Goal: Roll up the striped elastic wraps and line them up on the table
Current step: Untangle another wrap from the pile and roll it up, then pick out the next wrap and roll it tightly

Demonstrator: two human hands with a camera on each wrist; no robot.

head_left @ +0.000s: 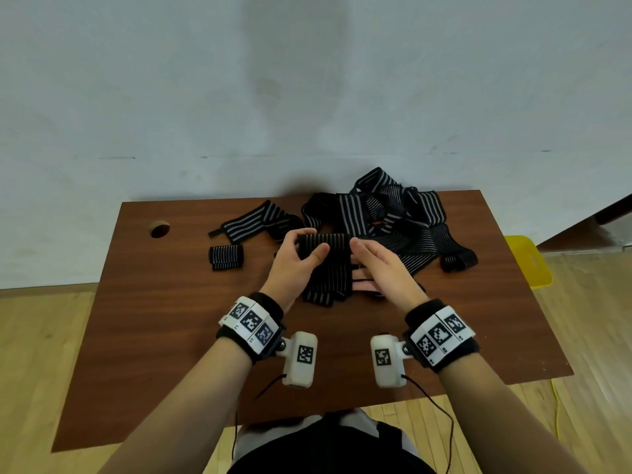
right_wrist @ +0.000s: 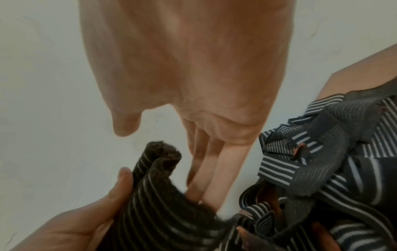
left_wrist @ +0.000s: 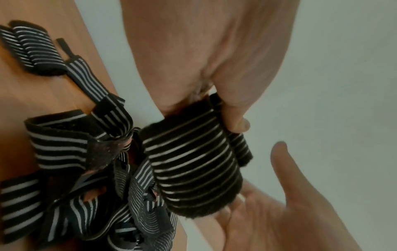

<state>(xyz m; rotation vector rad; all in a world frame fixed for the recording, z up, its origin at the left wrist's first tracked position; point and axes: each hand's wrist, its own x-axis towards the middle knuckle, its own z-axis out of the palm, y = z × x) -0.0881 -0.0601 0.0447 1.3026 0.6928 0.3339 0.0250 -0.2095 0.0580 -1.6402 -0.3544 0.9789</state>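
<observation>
My left hand point(head_left: 309, 252) grips a partly rolled black wrap with thin white stripes point(head_left: 325, 246) above the middle of the brown table point(head_left: 164, 336); its loose tail point(head_left: 328, 285) hangs to the tabletop. The thumb point(left_wrist: 236, 118) and curled fingers hold the roll point(left_wrist: 193, 161). My right hand point(head_left: 372, 265) lies with straight fingers point(right_wrist: 225, 169) touching the roll's right end point(right_wrist: 163, 200) and holds nothing. One finished roll point(head_left: 225, 256) lies at the left, a flat wrap point(head_left: 253, 224) behind it. A tangled pile of wraps point(head_left: 393, 213) sits at the back right.
A round cable hole point(head_left: 159, 230) is in the table's far left. The wall stands right behind the table's far edge. A yellow object point(head_left: 528, 261) sits on the wooden floor off the table's right edge. Bare tabletop lies in front of the hands.
</observation>
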